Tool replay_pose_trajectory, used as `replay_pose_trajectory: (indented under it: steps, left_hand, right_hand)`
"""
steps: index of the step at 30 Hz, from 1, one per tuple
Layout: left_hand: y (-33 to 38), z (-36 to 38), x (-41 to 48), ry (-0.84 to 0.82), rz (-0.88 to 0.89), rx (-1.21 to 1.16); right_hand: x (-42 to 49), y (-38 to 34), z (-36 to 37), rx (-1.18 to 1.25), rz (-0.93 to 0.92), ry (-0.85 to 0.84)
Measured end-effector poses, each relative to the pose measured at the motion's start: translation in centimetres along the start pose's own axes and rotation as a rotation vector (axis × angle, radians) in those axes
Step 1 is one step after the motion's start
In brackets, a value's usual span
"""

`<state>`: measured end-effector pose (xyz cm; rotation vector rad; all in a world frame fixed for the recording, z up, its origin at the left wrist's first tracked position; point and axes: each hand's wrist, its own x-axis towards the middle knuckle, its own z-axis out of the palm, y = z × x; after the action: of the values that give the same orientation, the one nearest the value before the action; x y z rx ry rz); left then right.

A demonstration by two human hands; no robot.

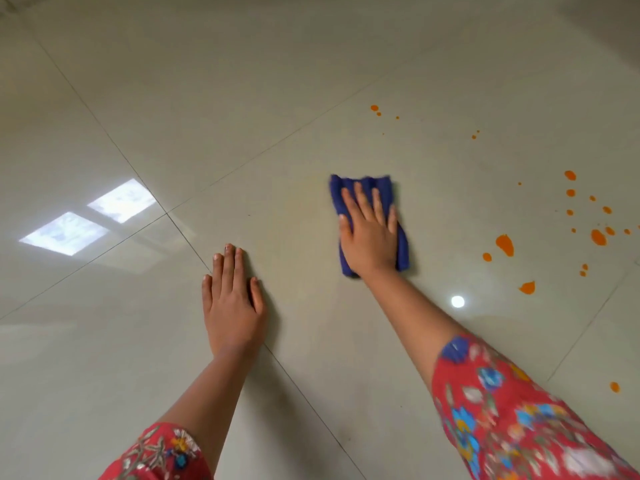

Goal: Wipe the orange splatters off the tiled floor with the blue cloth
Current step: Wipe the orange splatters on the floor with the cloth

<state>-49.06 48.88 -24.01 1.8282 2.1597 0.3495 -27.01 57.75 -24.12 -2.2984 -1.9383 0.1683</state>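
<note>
A folded blue cloth (367, 188) lies flat on the glossy beige tiled floor (277, 98). My right hand (369, 232) presses down on it, fingers spread over its top. My left hand (233, 299) rests flat on the floor to the left, palm down, holding nothing. Orange splatters (504, 244) dot the tile to the right of the cloth, with several more drops further right (598, 237), a few small ones beyond the cloth (374, 108), and one lone drop (614, 387) near my right sleeve.
Dark grout lines (104, 129) cross the floor diagonally. A window's reflection (90, 216) shines on the tiles at left, and a round lamp glare (458, 301) sits beside my right forearm.
</note>
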Motion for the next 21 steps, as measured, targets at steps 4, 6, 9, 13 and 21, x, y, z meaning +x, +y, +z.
replay_pose_trajectory:
  steps: [4, 6, 9, 13, 21]
  left_hand:
    - [0.0, 0.1, 0.0, -0.009, -0.001, 0.023]
    - [-0.1, 0.1, -0.1, -0.016, -0.002, 0.027]
    - [-0.1, 0.1, 0.0, -0.03, 0.008, 0.033]
    - [-0.1, 0.0, -0.1, -0.035, 0.017, 0.02]
    - [-0.1, 0.2, 0.2, -0.06, 0.093, 0.038]
  right_hand:
    - [-7.6, -2.9, 0.9, 0.019, -0.2, -0.032]
    - [-7.2, -6.4, 1.1, 0.043, -0.404, -0.106]
    - [-1.3, -11.1, 1.0, 0.022, -0.535, -0.161]
    - [5.7, -10.7, 0.8, -0.036, -0.372, -0.2]
    - [-5.5, -5.6, 1.3, 0.029, -0.159, -0.009]
